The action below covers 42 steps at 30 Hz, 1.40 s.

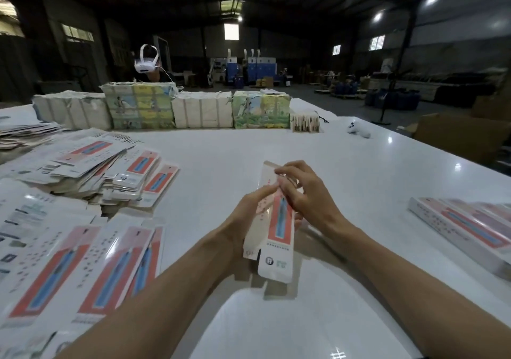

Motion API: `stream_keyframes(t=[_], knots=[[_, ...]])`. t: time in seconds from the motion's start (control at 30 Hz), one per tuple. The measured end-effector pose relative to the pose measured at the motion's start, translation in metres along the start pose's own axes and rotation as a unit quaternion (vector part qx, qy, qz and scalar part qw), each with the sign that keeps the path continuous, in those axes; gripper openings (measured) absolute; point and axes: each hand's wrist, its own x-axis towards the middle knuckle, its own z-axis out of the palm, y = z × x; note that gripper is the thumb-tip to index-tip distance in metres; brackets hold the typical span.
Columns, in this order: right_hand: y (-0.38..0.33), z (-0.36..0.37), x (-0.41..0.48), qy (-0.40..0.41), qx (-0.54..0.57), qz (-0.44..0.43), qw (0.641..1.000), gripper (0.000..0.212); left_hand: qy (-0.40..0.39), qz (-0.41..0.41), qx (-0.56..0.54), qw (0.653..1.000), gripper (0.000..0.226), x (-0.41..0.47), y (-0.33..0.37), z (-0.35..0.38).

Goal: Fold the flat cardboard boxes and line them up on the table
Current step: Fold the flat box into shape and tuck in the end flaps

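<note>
White box [279, 220] – red panel, blue stripe – over white table [345, 165].

Table [221, 148], viewed from its near edge. Left: heap of flat boxes [91, 262]. Centre: one box [282, 220] above the table, left hand [243, 220] at its left side, right hand [309, 193] at its far end. Right: folded boxes [470, 228] side by side. Far edge: row of bundles [201, 110].

The middle of the worktop [221, 159] is left open up to the far wall of bundled packs [177, 110]. The left is blocked by heaped flat boxes [91, 170] — the right near edge by a row of folded boxes [467, 228]. Near centre is occupied by the half-folded box [280, 228] gripped by the left hand [249, 215] and right hand [307, 193].
</note>
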Motion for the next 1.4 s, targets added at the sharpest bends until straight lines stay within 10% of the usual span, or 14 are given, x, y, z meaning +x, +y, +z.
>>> stream_keyframes(t=[0.43, 0.63, 0.77, 0.93, 1.4], knots=[[-0.009, -0.012, 0.006, 0.015, 0.155, 0.106, 0.982, 0.029, 0.04, -0.048, 0.004, 0.998, 0.068, -0.003, 0.001, 0.001], [-0.008, -0.022, 0.007, -0.033, 0.401, 0.15, 0.903, 0.033, 0.041, -0.052, -0.011, 0.998, 0.075, 0.002, -0.002, 0.011], [-0.006, -0.015, 0.006, -0.001, 0.393, 0.152, 0.907, 0.022, 0.045, -0.076, -0.088, 0.992, 0.07, 0.001, -0.001, 0.01], [-0.01, -0.002, -0.001, -0.035, 0.41, 0.187, 0.892, 0.061, 0.062, -0.052, -0.18, 0.98, 0.056, -0.002, 0.002, 0.0], [-0.012, 0.0, -0.009, -0.044, 0.369, 0.131, 0.919, 0.045, 0.117, 0.108, -0.015, 0.987, 0.033, 0.006, -0.003, -0.009]])
